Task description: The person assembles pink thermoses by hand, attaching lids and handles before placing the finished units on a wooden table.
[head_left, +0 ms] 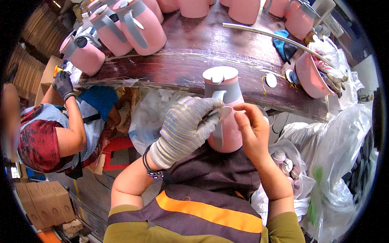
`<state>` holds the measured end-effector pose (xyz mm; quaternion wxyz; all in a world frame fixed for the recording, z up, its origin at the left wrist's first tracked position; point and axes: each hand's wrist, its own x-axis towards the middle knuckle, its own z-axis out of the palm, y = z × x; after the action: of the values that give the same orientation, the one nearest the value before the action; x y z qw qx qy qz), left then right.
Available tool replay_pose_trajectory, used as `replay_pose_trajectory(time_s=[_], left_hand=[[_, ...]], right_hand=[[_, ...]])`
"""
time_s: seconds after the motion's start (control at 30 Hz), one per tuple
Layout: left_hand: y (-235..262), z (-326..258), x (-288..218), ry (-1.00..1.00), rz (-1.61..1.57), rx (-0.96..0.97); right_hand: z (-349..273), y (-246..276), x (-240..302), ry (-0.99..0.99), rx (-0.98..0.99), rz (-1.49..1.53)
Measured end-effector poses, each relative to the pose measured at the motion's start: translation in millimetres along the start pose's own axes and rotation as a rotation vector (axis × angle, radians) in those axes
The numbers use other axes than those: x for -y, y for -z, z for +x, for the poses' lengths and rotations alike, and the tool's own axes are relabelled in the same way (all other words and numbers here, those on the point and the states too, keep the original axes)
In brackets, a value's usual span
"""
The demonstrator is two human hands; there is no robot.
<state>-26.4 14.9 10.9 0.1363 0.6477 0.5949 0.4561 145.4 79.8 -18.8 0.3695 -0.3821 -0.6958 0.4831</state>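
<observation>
A pink jug (231, 135) with a grey collar, white lid and grey handle stands upright in front of me, at the table's near edge. My left hand (188, 125), in a grey striped knit glove, is closed at the handle. Its fingers pinch a small pale round tag (225, 112). My bare right hand (254, 127) is beside the jug's right side, thumb and forefinger curled close together by the tag's edge. Whether a thin cord runs between them is too small to tell.
More pink jugs (146, 34) stand along the table's (182, 56) far side. A metal tube (259, 31), a round white tag (271, 80) and a pink bowl (310, 77) lie right. A co-worker (65, 129) is at left. Plastic bags (324, 146) fill the right.
</observation>
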Motion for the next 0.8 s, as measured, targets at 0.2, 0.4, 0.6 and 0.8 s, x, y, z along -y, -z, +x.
replay_pose_trajectory(time_s=[0.2,0.4,0.6,0.8], left_hand=[[41,19,34,0.162,-0.145,-0.121],[67,-10,25,0.473,-0.567,-0.199],[80,-59,17,0.344,-0.339,0.517],[-7,-40,98,-0.044,0.279,0.342]], right_hand=[[-30,-13,-23,-0.354,0.371,0.285],[-37,2,4,0.046,0.330,0.378],[39,-57,17,0.420,0.234,0.516],[89,-122,-1,0.286,0.376,0.417]])
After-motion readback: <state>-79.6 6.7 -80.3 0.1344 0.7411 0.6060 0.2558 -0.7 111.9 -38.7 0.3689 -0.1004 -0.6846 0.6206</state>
